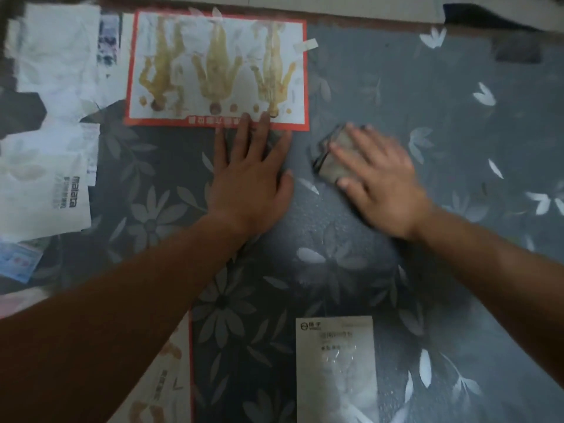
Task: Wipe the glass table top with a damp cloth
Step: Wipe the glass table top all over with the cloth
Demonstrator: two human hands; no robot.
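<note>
A glass table top (427,96) covers a grey cloth printed with pale flowers. My right hand (378,181) presses flat on a folded grey damp cloth (331,157) right of centre; the cloth sticks out past my fingertips and the hand is motion-blurred. My left hand (250,175) lies flat on the glass, fingers spread, with nothing in it. Its fingertips reach the lower edge of a red-bordered poster (219,68) that lies under the glass.
Papers lie under the glass: white sheets (45,117) at the left, a grey card (335,370) near the front edge, another red-bordered sheet (164,377) at the lower left. The table's far edge (335,13) runs along the top. A dark object (515,51) sits at far right.
</note>
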